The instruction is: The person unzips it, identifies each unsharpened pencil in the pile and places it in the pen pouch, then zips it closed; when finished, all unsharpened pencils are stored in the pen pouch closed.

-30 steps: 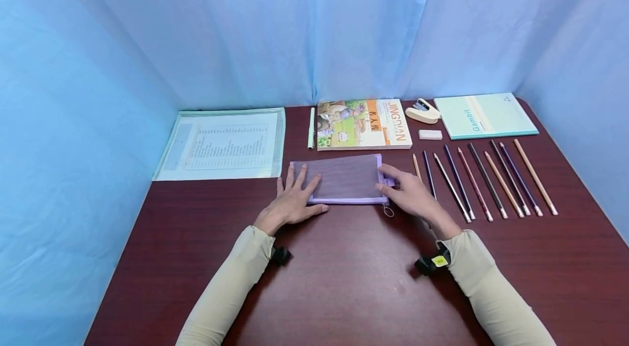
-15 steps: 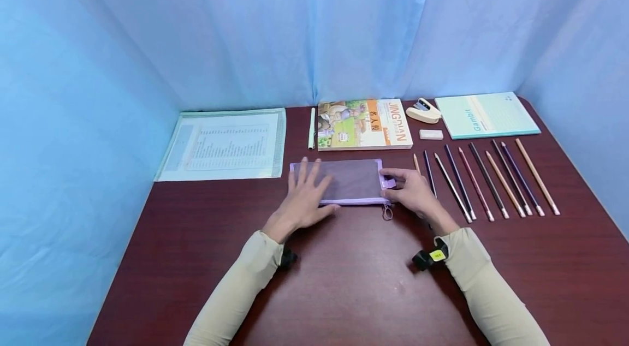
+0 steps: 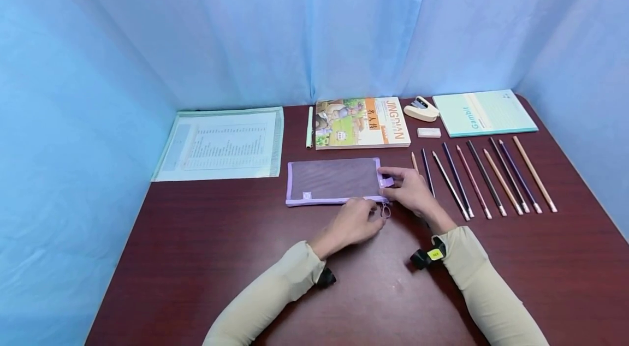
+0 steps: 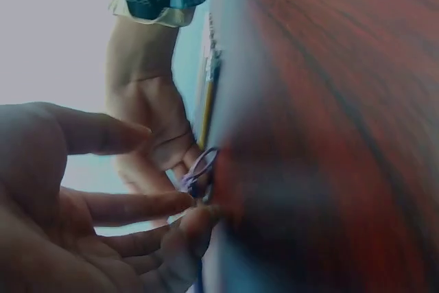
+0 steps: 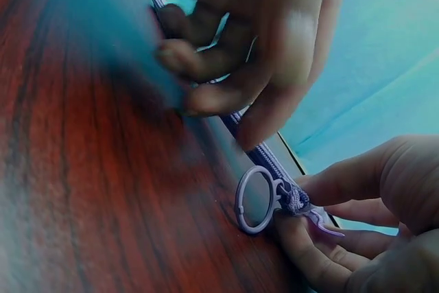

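A purple mesh pouch [image 3: 334,179] lies flat on the dark red table [image 3: 344,286]. Its zipper ring [image 3: 385,210] lies on the table at the front right corner. My right hand [image 3: 408,188] pinches the purple tab at the pouch's right end. In the right wrist view its fingers [image 5: 343,190] close on the pull cord just behind the ring [image 5: 255,200]. My left hand [image 3: 375,218] sits by that corner with its fingers loosely curled. Its fingertips [image 4: 195,214] touch the pouch edge next to the ring [image 4: 204,168] and hold nothing that I can see.
Several coloured pencils [image 3: 481,177] lie in a row right of the pouch. Behind are a picture book [image 3: 362,123], a white pen [image 3: 309,127], a stapler [image 3: 421,109], an eraser [image 3: 429,132] and a teal notebook [image 3: 484,114]. A printed sheet [image 3: 223,144] lies back left. Blue curtains enclose the table.
My left hand left the pouch's left half and moved right and toward me to the zipper ring corner. The right hand stayed on the tab.
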Demonstrator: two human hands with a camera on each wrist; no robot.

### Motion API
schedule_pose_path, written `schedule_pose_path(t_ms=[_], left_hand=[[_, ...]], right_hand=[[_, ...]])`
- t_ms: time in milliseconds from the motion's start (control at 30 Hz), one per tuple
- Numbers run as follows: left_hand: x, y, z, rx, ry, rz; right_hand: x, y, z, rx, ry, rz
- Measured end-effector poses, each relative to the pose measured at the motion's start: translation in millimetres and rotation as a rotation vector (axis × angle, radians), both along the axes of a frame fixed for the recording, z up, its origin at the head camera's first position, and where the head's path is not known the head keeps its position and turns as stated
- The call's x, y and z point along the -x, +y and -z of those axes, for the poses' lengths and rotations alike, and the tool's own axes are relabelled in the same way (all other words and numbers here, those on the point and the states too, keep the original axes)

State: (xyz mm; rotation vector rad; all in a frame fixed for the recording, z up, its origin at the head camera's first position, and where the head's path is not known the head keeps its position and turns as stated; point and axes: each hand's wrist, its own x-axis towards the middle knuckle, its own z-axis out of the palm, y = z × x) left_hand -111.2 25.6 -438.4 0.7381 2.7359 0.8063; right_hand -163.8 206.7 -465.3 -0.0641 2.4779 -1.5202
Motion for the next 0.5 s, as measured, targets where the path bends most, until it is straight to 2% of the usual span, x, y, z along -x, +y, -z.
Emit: schedule_pose_path(t_ms=[100,367,500], left_hand=[[4.6,11.2,5.1,-0.035,-0.054,-0.050],[11.0,32.3,10.2,0.034,-0.075,-0.184],[12.4,36.4,12.7,-0.002,-0.096,-0.241]], right_hand=[[0.1,0.0,0.4,0.008,-0.004,0.003],[-0.5,-0.4,0.6,0.009,0.020,0.021],[-1.0,-0.9,1.1,0.019,0.017,0.037]])
